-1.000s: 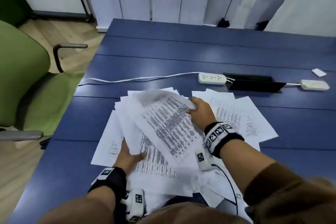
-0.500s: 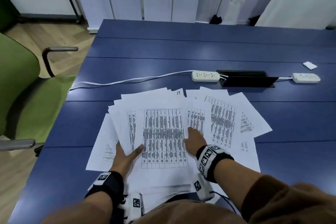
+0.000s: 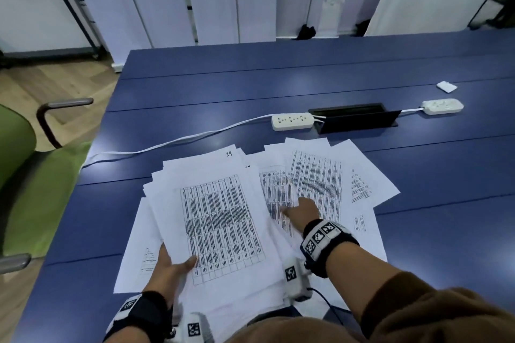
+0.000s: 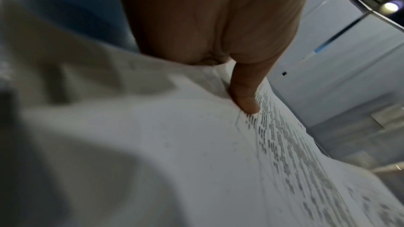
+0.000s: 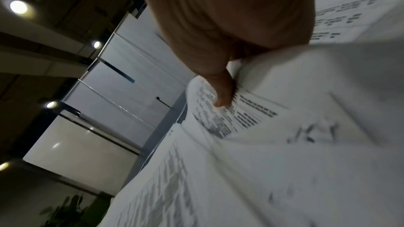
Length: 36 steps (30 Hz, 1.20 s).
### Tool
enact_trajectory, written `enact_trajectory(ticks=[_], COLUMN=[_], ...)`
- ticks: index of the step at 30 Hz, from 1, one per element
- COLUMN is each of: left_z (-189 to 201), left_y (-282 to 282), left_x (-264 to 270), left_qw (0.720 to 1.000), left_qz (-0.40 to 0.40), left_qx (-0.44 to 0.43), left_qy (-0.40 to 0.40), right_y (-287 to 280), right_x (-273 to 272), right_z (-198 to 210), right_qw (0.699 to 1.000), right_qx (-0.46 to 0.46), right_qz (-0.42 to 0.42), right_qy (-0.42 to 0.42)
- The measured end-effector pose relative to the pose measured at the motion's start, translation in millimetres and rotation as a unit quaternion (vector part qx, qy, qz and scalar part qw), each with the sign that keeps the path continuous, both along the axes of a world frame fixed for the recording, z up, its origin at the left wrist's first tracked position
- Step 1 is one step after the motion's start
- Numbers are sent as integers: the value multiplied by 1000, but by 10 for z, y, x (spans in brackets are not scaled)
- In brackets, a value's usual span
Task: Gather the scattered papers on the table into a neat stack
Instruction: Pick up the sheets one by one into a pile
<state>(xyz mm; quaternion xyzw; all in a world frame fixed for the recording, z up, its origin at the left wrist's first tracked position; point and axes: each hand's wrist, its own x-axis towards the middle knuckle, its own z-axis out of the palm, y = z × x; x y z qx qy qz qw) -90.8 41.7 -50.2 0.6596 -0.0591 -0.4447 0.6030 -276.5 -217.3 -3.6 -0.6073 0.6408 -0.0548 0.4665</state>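
The left hand pinches the near end of a sheaf of printed sheets, with the thumb on top and the fingers underneath. The sheaf lies by the near edge of the table, toward its left edge, on more loose paper. The right hand rests just right of it on the fanned sheets, thumb pressed on the print. Paper hides its fingers, so I cannot tell whether it grips. A white power strip lies beyond the papers.

White printed sheets with dense tables lie fanned and overlapping, flat on the blue table.
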Motion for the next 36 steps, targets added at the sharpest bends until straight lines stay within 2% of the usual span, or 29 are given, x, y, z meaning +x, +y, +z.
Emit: enact_trajectory(ticks=[3, 5, 8, 11, 14, 17, 19, 21, 23, 25, 29, 32, 34, 36], left_z=[80, 143, 241, 310, 283, 167, 120, 99, 93, 92, 90, 104, 118, 105], left_y=[40, 32, -18, -72, -79, -43, -38, -46, -51, -53, -52, -59, -59, -61], left_x=[-6, -27, -77, -123, -125, -79, -49, -36, -27, -24, -27, -34, -48, -49], left_qw=[999, 999, 999, 999, 999, 999, 999, 998, 998, 998, 998, 998, 998, 998], left_qz=[12, 23, 38, 39, 40, 39, 39, 37, 38, 37, 39, 45, 44, 48], left_qx=[-18, -19, -23, -13, 0, 18, 30, 35, 43, 47, 50, 41, 35, 32], left_qy=[25, 38, 26, 9, -1, -14, -20, -23, -21, -21, -22, -14, -9, -7], right_y=[-229, -404, -616, -610, -555, -606, -623, -620, -607, -638, -669, -677, -717, -725], right_x=[-200, -394, -666, -701, -580, -512, -525, -537, -505, -466, -523, -710, -836, -932], right_z=[29, 86, 57, -20, -113, -78, -20, 27, 89, 96, 15, -5, -7, 25], right_qw=[995, 989, 969, 963, 969, 978, 972, 958, 956, 964, 978, 975, 965, 952], right_qx=[-47, -78, -90, -63, -69, 7, 44, 30, 22, 27, 73, 24, -7, -8], right_qz=[-84, -115, -107, -100, -120, -169, -160, -147, -135, -148, -181, -221, -260, -284], right_qy=[-22, 41, 204, 241, 206, 126, 169, 243, 259, 221, 75, 18, 42, 116])
